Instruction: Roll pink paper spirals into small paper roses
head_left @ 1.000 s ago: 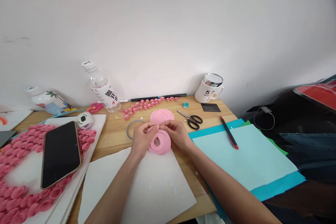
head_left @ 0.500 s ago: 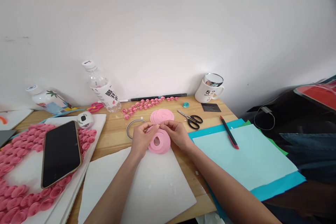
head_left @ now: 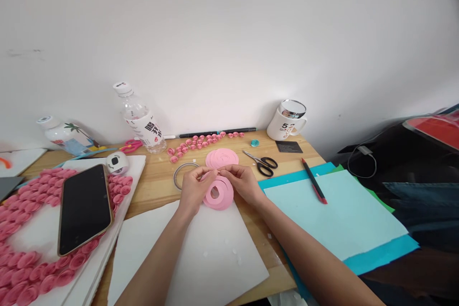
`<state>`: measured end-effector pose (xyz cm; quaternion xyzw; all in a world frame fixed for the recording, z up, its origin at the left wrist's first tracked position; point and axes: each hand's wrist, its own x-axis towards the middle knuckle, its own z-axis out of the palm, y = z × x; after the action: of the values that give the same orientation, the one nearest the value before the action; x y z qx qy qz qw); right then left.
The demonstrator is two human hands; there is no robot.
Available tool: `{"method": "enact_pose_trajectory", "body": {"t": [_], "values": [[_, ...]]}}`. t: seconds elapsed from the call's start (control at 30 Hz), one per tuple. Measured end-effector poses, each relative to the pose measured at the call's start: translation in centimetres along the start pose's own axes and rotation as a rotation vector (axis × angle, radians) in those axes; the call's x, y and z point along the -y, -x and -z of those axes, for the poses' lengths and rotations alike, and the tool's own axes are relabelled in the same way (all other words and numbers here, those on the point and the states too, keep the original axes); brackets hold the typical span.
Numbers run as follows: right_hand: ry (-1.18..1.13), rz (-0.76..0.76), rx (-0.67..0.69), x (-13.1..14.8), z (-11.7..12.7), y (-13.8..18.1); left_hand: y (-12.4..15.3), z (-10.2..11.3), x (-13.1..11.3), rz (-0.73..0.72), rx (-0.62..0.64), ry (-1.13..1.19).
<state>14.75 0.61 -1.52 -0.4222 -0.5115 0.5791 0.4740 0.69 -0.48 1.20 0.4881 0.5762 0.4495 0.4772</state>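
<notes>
My left hand [head_left: 193, 189] and my right hand [head_left: 243, 182] meet over the middle of the wooden desk [head_left: 158, 186]. Both pinch the top end of a pink paper spiral [head_left: 218, 194], whose loose coils hang down between them above a white sheet [head_left: 193, 253]. Fingertips of the two hands nearly touch. Just behind lies a flat pink spiral-cut disc [head_left: 222, 158]. A row of small pink paper roses [head_left: 197, 143] runs along the desk beyond it.
Black-handled scissors [head_left: 261, 162], a tape ring [head_left: 181, 174], a red pen [head_left: 314, 180] on light blue paper [head_left: 333, 213], a white mug [head_left: 289, 120], two bottles [head_left: 139, 118], and a phone [head_left: 85, 208] on a board ringed with pink roses [head_left: 21, 267].
The hands and the pink spiral stay almost still; only small finger shifts at the strip's top end. The view has drifted slightly.
</notes>
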Motion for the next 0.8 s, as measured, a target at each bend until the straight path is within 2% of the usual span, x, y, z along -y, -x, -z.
{"method": "enact_pose_trajectory", "body": {"t": [0.43, 0.8], "values": [[-0.039, -0.032, -0.033, 0.23, -0.04, 0.02, 0.0, -0.01, 0.07, -0.014, 0.018, -0.019], [-0.106, 0.026, -0.081, 0.18, -0.08, 0.06, 0.13, -0.08, -0.3, 0.005, 0.023, 0.0]]}}
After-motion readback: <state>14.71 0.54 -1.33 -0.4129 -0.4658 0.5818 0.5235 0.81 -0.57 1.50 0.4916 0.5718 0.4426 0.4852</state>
